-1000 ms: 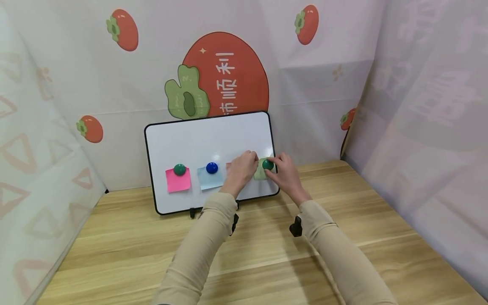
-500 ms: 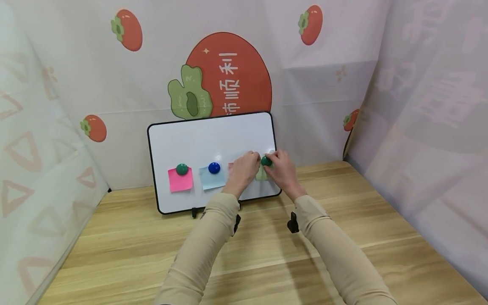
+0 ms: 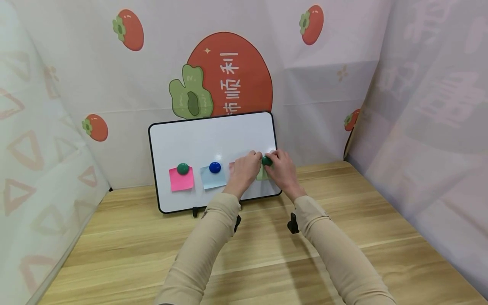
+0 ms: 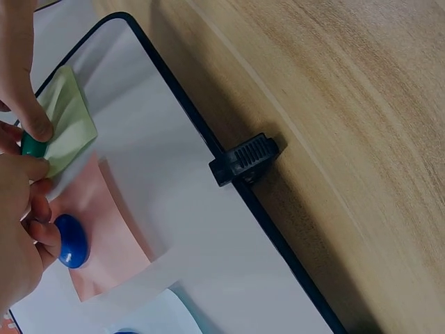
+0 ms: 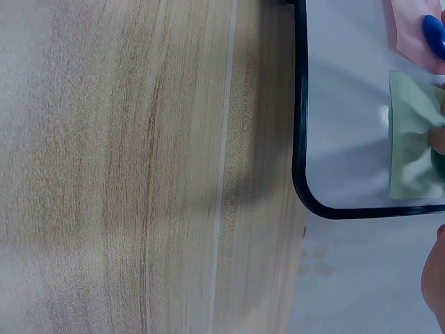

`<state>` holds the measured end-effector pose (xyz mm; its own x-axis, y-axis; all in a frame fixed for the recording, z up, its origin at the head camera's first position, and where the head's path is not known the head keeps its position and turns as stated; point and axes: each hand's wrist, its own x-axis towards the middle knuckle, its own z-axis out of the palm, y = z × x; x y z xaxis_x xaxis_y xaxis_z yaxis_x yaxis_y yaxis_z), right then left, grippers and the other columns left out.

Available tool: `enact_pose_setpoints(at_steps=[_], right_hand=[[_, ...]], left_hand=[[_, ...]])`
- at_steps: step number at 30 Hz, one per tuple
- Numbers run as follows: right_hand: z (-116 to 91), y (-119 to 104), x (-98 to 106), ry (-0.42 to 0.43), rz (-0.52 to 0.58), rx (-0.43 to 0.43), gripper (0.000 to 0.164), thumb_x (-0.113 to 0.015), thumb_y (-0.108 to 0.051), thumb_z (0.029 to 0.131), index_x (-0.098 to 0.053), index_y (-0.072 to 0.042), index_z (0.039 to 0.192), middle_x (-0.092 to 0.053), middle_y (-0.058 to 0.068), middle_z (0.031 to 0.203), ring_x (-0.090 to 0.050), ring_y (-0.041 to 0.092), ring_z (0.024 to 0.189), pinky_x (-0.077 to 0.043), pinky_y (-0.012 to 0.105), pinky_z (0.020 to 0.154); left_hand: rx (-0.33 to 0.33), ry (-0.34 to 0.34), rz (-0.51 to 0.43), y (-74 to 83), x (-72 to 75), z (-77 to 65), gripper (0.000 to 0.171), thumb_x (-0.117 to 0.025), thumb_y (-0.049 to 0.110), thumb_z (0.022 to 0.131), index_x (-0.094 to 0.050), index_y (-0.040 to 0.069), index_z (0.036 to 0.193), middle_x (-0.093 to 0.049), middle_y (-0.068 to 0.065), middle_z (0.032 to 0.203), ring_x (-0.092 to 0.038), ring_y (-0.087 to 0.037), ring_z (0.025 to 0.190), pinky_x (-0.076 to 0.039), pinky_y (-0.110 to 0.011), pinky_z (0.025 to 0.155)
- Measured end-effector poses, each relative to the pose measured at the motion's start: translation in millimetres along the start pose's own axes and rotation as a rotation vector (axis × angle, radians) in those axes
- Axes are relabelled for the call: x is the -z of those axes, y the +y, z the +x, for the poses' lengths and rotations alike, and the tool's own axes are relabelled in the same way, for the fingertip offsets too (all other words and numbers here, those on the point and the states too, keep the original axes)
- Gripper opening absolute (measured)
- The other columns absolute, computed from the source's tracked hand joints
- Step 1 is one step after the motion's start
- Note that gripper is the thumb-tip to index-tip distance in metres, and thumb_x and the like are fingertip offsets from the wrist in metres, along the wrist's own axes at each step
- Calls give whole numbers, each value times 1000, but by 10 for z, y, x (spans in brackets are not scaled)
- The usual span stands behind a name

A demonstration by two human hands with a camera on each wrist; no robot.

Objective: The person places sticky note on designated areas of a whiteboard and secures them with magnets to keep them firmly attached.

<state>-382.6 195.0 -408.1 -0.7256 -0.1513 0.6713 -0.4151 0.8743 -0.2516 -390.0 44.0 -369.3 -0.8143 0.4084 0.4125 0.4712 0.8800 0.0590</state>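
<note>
A whiteboard (image 3: 183,142) with a black frame leans upright at the back of the table. Near its right end my right hand (image 3: 284,171) grips a round green magnet (image 3: 267,160) over the top of a pale green sticky note (image 4: 69,129). My left hand (image 3: 245,170) pinches the note's top edge beside the magnet, seen in the left wrist view. Under that hand is a salmon sticky note (image 4: 115,236) with a blue magnet (image 4: 73,241), mostly hidden in the head view. In the right wrist view the green note (image 5: 410,153) lies flat along its lower edge.
Left on the board are a bright pink note (image 3: 181,181) under another green magnet (image 3: 183,168), and a light blue note (image 3: 213,181) under a blue magnet (image 3: 215,167). Black clip feet (image 4: 243,161) hold the board on the wooden table (image 3: 263,254). Printed cloth (image 3: 312,106) hangs behind.
My right hand has moved slightly up and left with the green magnet, nearer my left hand, then stayed there. The head view has shifted a little.
</note>
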Motion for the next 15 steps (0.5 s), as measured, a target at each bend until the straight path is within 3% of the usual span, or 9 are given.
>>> enact_pose_setpoints(at_steps=[5, 9, 12, 15], right_hand=[[30, -46, -25, -13, -21, 10, 42, -78, -15, 86, -68, -5, 125, -61, 13, 115, -57, 32, 101, -51, 45, 86], [25, -53, -23, -37, -43, 17, 43, -75, -20, 89, -66, -6, 128, -60, 14, 117, -56, 32, 101, -51, 45, 86], [16, -53, -8, -42, -42, 29, 45, -73, -23, 90, -64, -5, 130, -60, 15, 119, -57, 34, 103, -51, 47, 87], [-1, -48, 29, -26, -5, 24, 47, -74, -24, 89, -63, -4, 130, -59, 18, 122, -57, 37, 108, -50, 51, 89]], left_hand=[[-28, 50, 94, -58, -8, -22, 17, -57, 20, 101, -69, 14, 112, -66, -4, 96, -53, -14, 56, -48, -29, 48], [-30, 64, 121, -64, -18, -26, 17, -58, 19, 100, -68, 14, 112, -64, -5, 97, -57, -15, 59, -49, -30, 49], [-36, 66, 94, -67, -23, -29, 21, -61, 19, 98, -68, 13, 117, -64, -6, 102, -63, -18, 71, -53, -31, 55], [-46, 76, 58, -85, -22, -30, 29, -66, 22, 95, -67, 14, 123, -63, -7, 109, -64, -22, 88, -55, -34, 70]])
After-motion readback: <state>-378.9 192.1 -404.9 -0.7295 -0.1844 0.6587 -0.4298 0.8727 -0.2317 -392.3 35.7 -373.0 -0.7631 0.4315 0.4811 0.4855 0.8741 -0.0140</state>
